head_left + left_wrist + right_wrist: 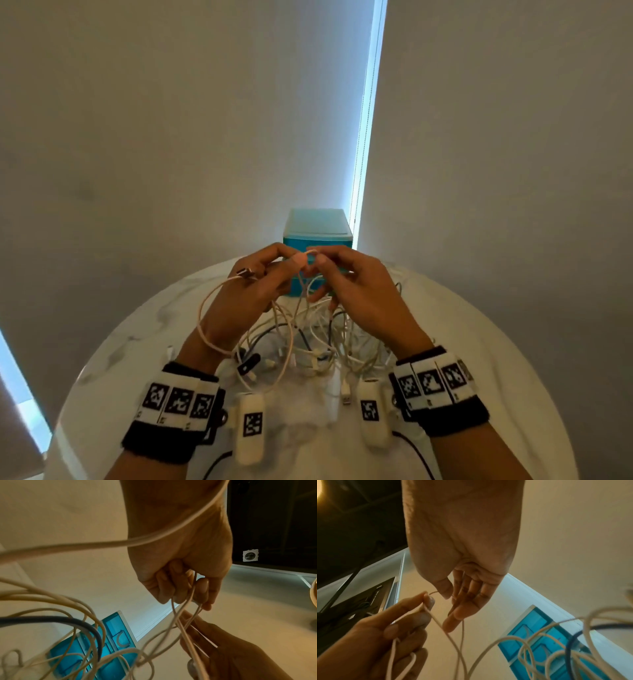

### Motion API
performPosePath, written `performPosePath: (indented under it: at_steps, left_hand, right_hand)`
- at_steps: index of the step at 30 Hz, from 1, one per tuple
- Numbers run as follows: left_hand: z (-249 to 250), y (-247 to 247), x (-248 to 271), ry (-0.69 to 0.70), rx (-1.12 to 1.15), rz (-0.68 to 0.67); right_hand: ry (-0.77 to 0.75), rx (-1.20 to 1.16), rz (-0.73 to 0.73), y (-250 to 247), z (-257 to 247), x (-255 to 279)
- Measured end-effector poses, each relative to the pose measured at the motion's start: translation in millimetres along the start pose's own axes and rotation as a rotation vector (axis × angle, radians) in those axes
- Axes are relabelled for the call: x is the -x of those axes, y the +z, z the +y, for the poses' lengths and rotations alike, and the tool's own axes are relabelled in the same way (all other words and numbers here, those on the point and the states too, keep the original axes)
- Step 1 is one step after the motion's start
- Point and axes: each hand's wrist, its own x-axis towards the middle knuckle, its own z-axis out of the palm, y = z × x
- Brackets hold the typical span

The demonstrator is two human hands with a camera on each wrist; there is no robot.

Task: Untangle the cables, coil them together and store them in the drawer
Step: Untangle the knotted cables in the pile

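Nearest my head camera are the two banded wrists at the near edge of the table (496, 342), so I start there and read from the fingers outward. My left hand (246, 291) has its fingers curled, thumb and forefinger pinching a thin pale cable (310, 253) at its top bend, with a loop of the same cream cord slung around the wrist and a plug end (246, 274) sticking out by the knuckles. My right hand (356, 284) pinches the same strand just beside the left fingertips; its other fingers hang loosely spread, and a strand runs down past them in the right wrist view. Both hands are raised above the table, nearly touching each other.

Below them the tangle of cables (308, 342) lies on the middle of the table, mostly white or cream with one dark blue cord (82, 623) threaded through. Several loops are lifted off the surface toward my hands.

The drawer unit (318, 233), translucent blue, stands at the far edge of the table, behind my hands. Its drawers look closed, as far as I can tell.

My judgement: this is early work. One cable is being teased free; the knot is mostly intact, nothing is coiled, and nothing is stored.
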Motion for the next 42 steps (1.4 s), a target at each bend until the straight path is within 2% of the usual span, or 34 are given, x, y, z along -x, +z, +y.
performPosePath:
  at_steps: [5,6,8,10,12,14,16,19,21,22,23,24,26,27,28,29,30,33,35,38,42]
  left_hand:
    - [-0.3,-2.8,-1.5,0.066,-0.079,0.089]
    - [-0.7,-5.5,-0.9,0.057,-0.104,0.099]
    - [-8.4,-17.1,-0.2,0.006,-0.105,0.106]
    - [-15.9,-31.0,-0.5,-0.058,-0.117,0.131]
    - [-15.9,-42.2,-0.6,-0.048,-0.127,0.126]
    - [-8.7,-51.0,2.4,-0.006,-0.134,0.108]
    - [3.0,-62.6,7.1,0.039,-0.173,0.128]
    - [18.2,-79.7,12.7,0.082,-0.258,0.264]
    - [34.0,-73.7,15.3,0.133,-0.202,0.302]
    - [44.3,-64.2,16.7,0.171,-0.168,0.269]
    - [54.8,-52.8,17.6,0.219,-0.144,0.217]
    - [65.1,-40.7,18.1,0.272,-0.122,0.161]
    - [81.9,-27.0,16.3,0.349,-0.083,0.091]
    - [88.4,-28.1,13.4,0.362,-0.076,0.088]
    - [92.4,-33.1,10.9,0.36,-0.072,0.108]
    - [93.7,-40.7,9.7,0.344,-0.065,0.149]
    - [93.5,-49.3,10.1,0.32,-0.058,0.197]
    - [84.3,-67.3,15.7,0.242,-0.075,0.272]
    - [76.0,-67.5,15.2,0.174,-0.104,0.234]
    - [65.4,-50.5,7.2,0.028,-0.207,0.123]
    - [51.0,-29.4,-8.0,0.031,-0.294,-0.076]
  right_hand:
    - [0.043,-0.044,0.03,-21.2,-10.4,-9.3]
    - [0.055,-0.052,0.102,-26.1,-11.3,-9.7]
    - [0.064,-0.112,0.36,-42.5,-7.6,-11.6]
    - [0.083,-0.279,0.644,-66.2,0.9,-12.7]
    - [0.145,-0.444,0.838,-92.5,18.2,-17.5]
    - [0.238,-0.555,0.958,-113.5,36.9,-23.8]
    - [0.332,-0.568,1.04,-125.4,52.7,-28.3]
    - [0.429,-0.492,1.085,-135.6,70.1,-39.6]
    - [0.437,-0.383,1.037,-128.0,65.4,-54.3]
    - [0.407,-0.373,0.996,-116.5,61.3,-67.6]
    - [0.341,-0.4,0.844,-96.9,48.8,-80.2]
    - [0.265,-0.39,0.56,-69.7,27.5,-90.5]
    - [0.117,-0.063,-0.171,-10.9,-27.9,-97.7]
    - [-0.009,0.103,-0.423,8.4,-45.7,-95.3]
    - [-0.111,0.204,-0.537,15.3,-54.4,-91.5]
    - [-0.14,0.241,-0.521,14.9,-61.0,-89.7]
    - [-0.093,0.205,-0.434,14.2,-74.4,-85.8]
    - [-0.081,-0.113,-0.227,-8.1,-74.3,-58.4]
    - [-0.142,-0.179,-0.118,-14.0,-74.9,-39.9]
    - [-0.242,-0.078,-0.01,-18.1,-73.7,-27.5]
    - [-0.371,0.206,-0.107,-18.3,-73.4,-19.7]
